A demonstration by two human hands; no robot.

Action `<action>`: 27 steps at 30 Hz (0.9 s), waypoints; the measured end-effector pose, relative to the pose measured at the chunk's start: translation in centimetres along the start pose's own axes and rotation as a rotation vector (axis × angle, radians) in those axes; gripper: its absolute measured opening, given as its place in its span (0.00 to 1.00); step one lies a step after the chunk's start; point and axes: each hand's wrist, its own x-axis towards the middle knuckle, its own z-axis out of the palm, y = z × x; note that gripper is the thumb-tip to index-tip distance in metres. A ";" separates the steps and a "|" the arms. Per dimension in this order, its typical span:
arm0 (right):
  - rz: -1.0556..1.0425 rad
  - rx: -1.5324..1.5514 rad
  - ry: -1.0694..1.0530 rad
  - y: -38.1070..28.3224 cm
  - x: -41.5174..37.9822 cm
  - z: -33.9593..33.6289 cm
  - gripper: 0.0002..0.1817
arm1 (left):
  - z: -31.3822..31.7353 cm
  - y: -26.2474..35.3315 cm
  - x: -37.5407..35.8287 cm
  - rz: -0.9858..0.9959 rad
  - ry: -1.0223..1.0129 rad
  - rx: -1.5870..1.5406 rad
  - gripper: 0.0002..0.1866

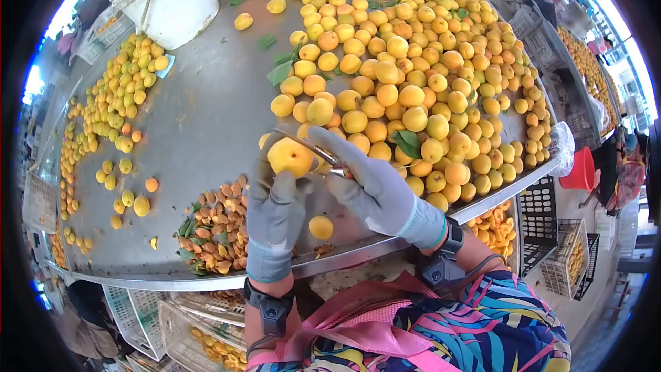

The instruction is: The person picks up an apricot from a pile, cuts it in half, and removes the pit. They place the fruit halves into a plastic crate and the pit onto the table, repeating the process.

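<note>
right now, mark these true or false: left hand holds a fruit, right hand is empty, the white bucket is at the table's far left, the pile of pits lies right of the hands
1. The left hand holds a yellow fruit. True.
2. The right hand is empty. False: it holds a metal tool against the fruit.
3. The white bucket stands at the far left of the table. True.
4. The pile of pits lies right of the hands. False: it lies left of them.
</note>
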 end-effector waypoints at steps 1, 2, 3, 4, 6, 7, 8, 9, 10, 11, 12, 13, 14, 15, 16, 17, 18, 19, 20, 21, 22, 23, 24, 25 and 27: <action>-0.081 -0.082 0.005 0.4 0.0 0.2 0.31 | -0.2 -0.1 0.0 -0.027 -0.034 -0.031 0.36; -0.078 -0.084 -0.003 0.4 0.0 0.3 0.31 | -0.5 -0.1 0.0 -0.055 -0.069 -0.062 0.38; -0.027 -0.096 -0.034 0.2 0.0 0.4 0.32 | -0.6 -0.1 0.1 -0.055 -0.064 -0.067 0.38; 0.024 -0.108 -0.064 0.1 0.1 0.5 0.33 | -0.8 0.0 0.1 -0.068 -0.069 -0.037 0.39; 0.012 -0.118 -0.070 -0.1 0.2 0.6 0.33 | -1.4 0.1 0.0 -0.079 -0.070 -0.013 0.39; -0.004 -0.127 -0.073 -0.2 0.3 0.7 0.34 | -1.7 0.0 0.0 -0.101 -0.091 -0.065 0.39; -0.003 -0.130 -0.080 0.0 0.4 0.8 0.34 | -2.0 -0.1 0.0 -0.122 -0.110 -0.116 0.39; -0.068 -0.136 -0.055 0.3 0.5 1.0 0.33 | -2.1 -0.2 -0.1 -0.119 -0.104 -0.122 0.39; -0.134 -0.141 -0.031 0.4 0.6 1.1 0.33 | -2.3 -0.3 -0.1 -0.140 -0.113 -0.148 0.39; -0.134 -0.143 -0.039 -0.1 0.6 0.7 0.33 | -2.4 -0.3 -0.1 -0.160 -0.122 -0.173 0.39; 0.039 -0.149 -0.139 -1.4 0.7 -0.1 0.33 | -2.7 -0.2 -0.1 -0.157 -0.116 -0.177 0.39; 0.213 -0.156 -0.236 -2.1 0.7 -0.5 0.33 | -3.0 -0.1 0.0 -0.169 -0.161 -0.190 0.38; 0.213 -0.159 -0.242 -2.1 0.7 -0.4 0.33 | -3.1 -0.1 -0.1 -0.181 -0.206 -0.202 0.37; 0.134 -0.168 -0.213 -2.0 0.6 -0.3 0.33 | -3.0 0.0 -0.2 -0.179 -0.202 -0.206 0.37; 0.054 -0.177 -0.182 -1.9 0.5 -0.2 0.33 | -2.7 0.1 -0.4 -0.165 -0.169 -0.216 0.35; 0.055 -0.179 -0.186 -2.0 0.5 -0.2 0.33 | -2.5 0.1 -0.5 -0.153 -0.136 -0.225 0.34; 0.062 -0.179 -0.197 -2.2 0.6 -0.1 0.33 | -2.6 0.0 -0.7 -0.152 -0.134 -0.228 0.34; 0.070 -0.179 -0.207 -2.3 0.6 0.0 0.33 | -2.7 -0.2 -0.8 -0.161 -0.113 -0.217 0.33; 0.070 -0.179 -0.208 -2.1 0.5 0.2 0.33 | -2.9 -0.3 -0.9 -0.170 -0.091 -0.205 0.32; 0.006 -0.198 -0.166 -1.6 0.4 0.4 0.34 | -3.0 -0.3 -0.9 -0.170 -0.090 -0.205 0.32; -0.059 -0.216 -0.125 -1.4 0.3 0.6 0.34 | -3.1 -0.3 -0.9 -0.168 -0.107 -0.222 0.32; -0.058 -0.215 -0.126 -1.6 0.2 0.6 0.34 | -3.3 -0.4 -0.9 -0.167 -0.124 -0.238 0.31; 0.008 -0.263 -0.134 -2.0 0.2 0.7 0.34 | -3.4 -0.3 -0.9 -0.168 -0.123 -0.238 0.31; 0.074 -0.311 -0.143 -2.3 0.1 0.7 0.34 | -3.4 -0.2 -0.8 -0.165 -0.146 -0.208 0.32; 0.127 -0.345 -0.155 -2.5 -0.1 0.9 0.34 | -3.2 0.2 -0.7 -0.163 -0.169 -0.178 0.32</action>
